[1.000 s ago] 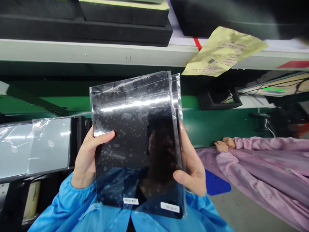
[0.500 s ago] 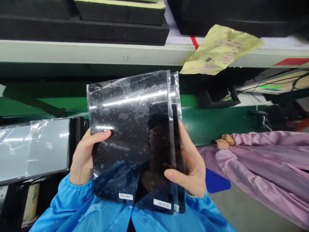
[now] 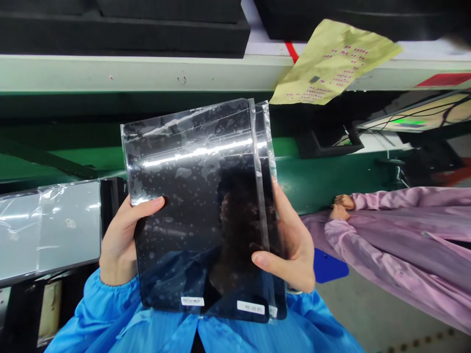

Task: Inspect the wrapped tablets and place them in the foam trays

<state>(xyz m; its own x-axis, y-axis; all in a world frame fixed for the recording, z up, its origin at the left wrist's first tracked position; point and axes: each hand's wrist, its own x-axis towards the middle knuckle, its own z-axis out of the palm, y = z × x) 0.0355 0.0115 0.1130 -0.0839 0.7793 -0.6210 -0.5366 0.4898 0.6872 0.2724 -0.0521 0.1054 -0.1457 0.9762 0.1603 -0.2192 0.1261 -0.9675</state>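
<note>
I hold two black tablets in clear plastic bags upright in front of me, one behind the other. The front tablet (image 3: 198, 206) faces me, its glossy screen reflecting a light strip, with two white labels at its lower edge. The rear tablet (image 3: 274, 274) shows only as a strip along the right. My left hand (image 3: 119, 240) grips the left edge, thumb on the screen. My right hand (image 3: 292, 245) grips the right edge of both, thumb across the front tablet. Both sleeves are blue.
A bagged silver tablet (image 3: 47, 230) lies at the left on a black rack. Above runs a white shelf edge (image 3: 147, 73) with black foam trays and a yellow sheet (image 3: 331, 61). At the right lie another person's hands (image 3: 340, 206) in pink sleeves.
The two tablets and both hands have shifted slightly left and lower. The rear tablet now sticks out a little more at the right and bottom of the front one.
</note>
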